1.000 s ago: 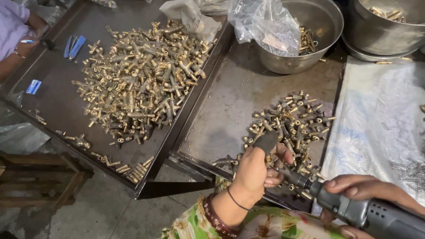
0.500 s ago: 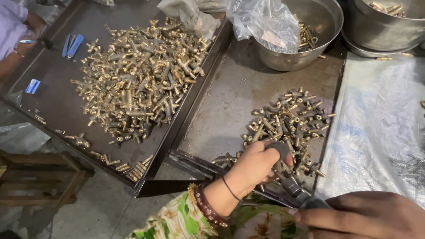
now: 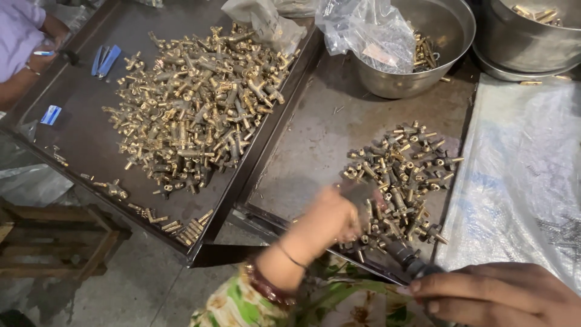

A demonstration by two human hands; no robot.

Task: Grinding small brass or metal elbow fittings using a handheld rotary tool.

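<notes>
the left hand (image 3: 330,218) is closed in a grip on a small brass fitting, blurred, at the near edge of the smaller heap of brass fittings (image 3: 402,178) on the right tray (image 3: 315,151), kept within easy reach. the right hand (image 3: 502,293) is wrapped around a dark power tool (image 3: 408,257), its tip aimed towards the held piece.

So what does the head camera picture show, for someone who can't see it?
A person's left hand reaches into a small pile of brass parts on a metal tray, while the right hand holds a dark tool. A bigger pile fills another tray.
</notes>
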